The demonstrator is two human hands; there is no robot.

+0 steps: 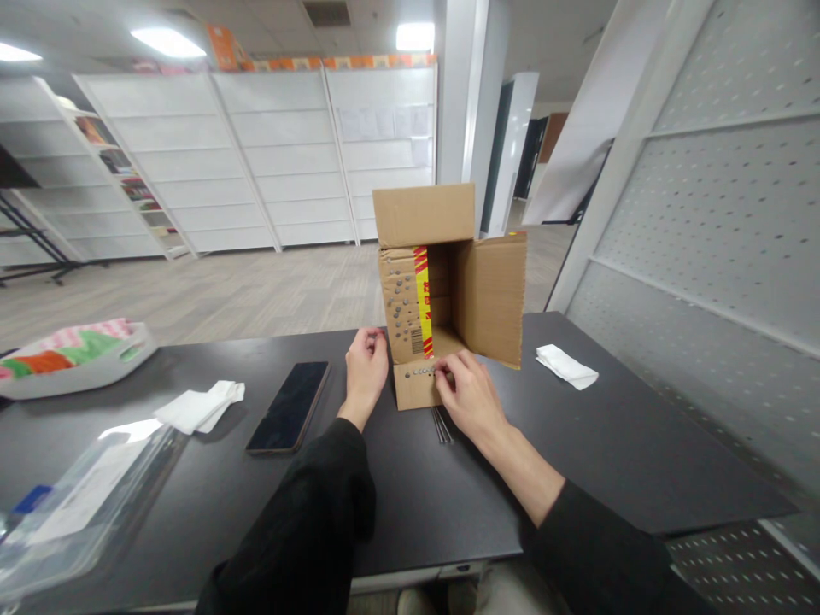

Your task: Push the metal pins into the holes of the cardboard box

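Note:
An open cardboard box (pixel 493 299) stands on the dark table with its opening toward me and its flaps spread. Many small round metal heads dot its left flap (pixel 398 295), beside a yellow and red tape strip (pixel 422 295). More heads form a row on the lower flap (pixel 416 395). My right hand (pixel 471 393) has its fingers pinched at the right end of that row; what they hold is too small to make out. Curled beside the box's left edge is my left hand (pixel 367 367), its fingertips closed and their contents hidden. Several thin metal rods, like long nails (pixel 442 425), lie below the lower flap.
Left of my left hand lies a black phone (pixel 288 407), then folded white tissue (pixel 202 406) and a clear plastic case (pixel 83 504). A white basket (pixel 144 343) with colourful cloth stands farther left. Another tissue (pixel 567 366) lies right of the box, near a perforated panel (pixel 723 222).

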